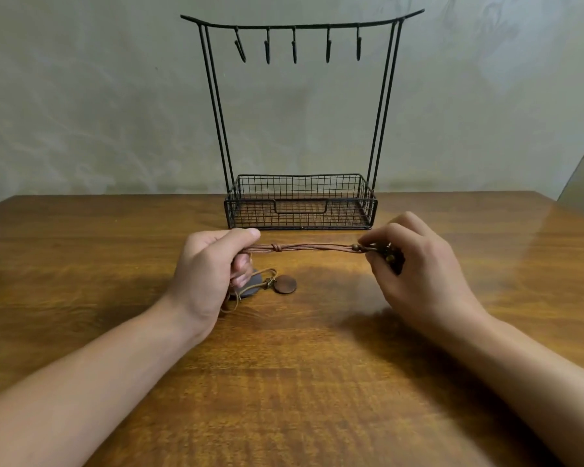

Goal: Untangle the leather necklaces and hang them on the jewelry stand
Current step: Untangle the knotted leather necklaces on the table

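While both forearms reach forward, left hand (213, 264) fisted and right hand (415, 261) pinching twisted leather necklaces (312, 247) taut

Twisted brown necklaces (312, 247) before stand (300, 129)

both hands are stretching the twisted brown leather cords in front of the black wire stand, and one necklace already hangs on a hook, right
Not quite: the head view shows all five hooks of the black wire jewelry stand bare. The rest holds: the left hand and right hand stretch the twisted brown leather cords in front of it.
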